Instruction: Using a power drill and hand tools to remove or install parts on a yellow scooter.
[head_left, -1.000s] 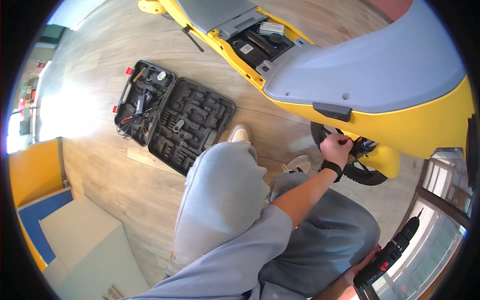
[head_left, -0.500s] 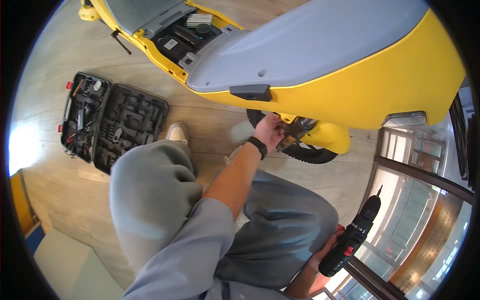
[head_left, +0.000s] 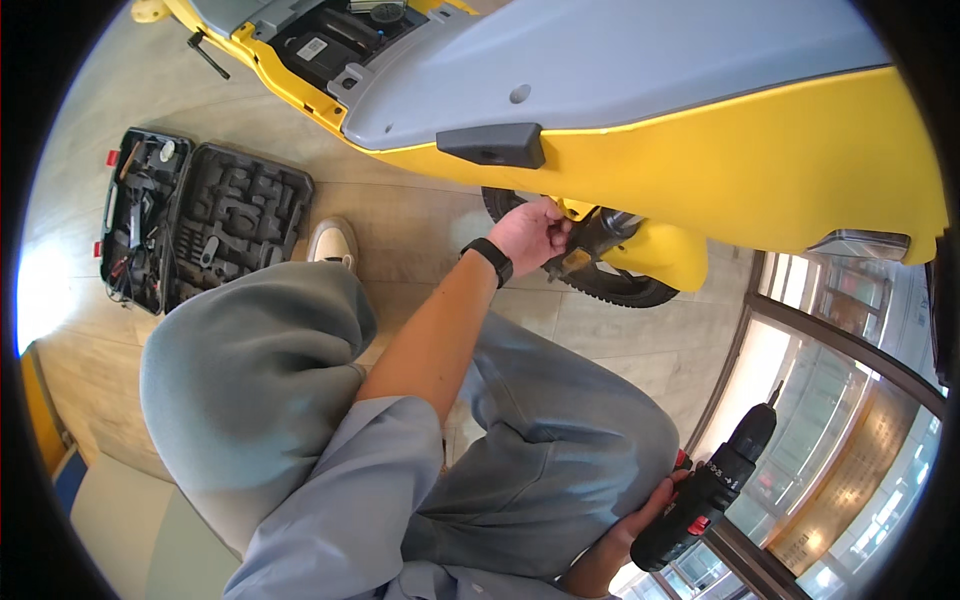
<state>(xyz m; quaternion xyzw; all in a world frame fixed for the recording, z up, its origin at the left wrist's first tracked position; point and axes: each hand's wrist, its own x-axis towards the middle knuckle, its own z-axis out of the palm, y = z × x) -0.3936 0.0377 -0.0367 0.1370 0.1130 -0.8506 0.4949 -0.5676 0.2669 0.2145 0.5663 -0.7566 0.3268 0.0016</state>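
Observation:
My left hand (head_left: 532, 238), with a black watch on the wrist, reaches under the lower edge of a yellow scooter (head_left: 720, 170). Its fingers are curled closed against a small yellow tab (head_left: 573, 208) beside the wheel (head_left: 625, 288); whatever they pinch is too small to make out. Off to the right, my right hand (head_left: 650, 510) is wrapped round the grip of a black cordless drill (head_left: 700, 490). The drill's bit (head_left: 776, 392) points up and away from me, apart from the scooter. My knee and the drill body partly hide the right hand's fingers.
An open black tool case (head_left: 240, 220) with assorted tools lies on the wooden floor at left, near my shoe (head_left: 332, 243). The scooter's storage compartment (head_left: 325, 48) stands uncovered. Dark-framed glass (head_left: 850, 345) is at right, and a pale seat (head_left: 120, 510) at lower left.
The view has shifted slightly, and the scooter looks larger. My left hand stays at the same spot by the wheel, fingers a little more curled. The drill remains in my right hand.

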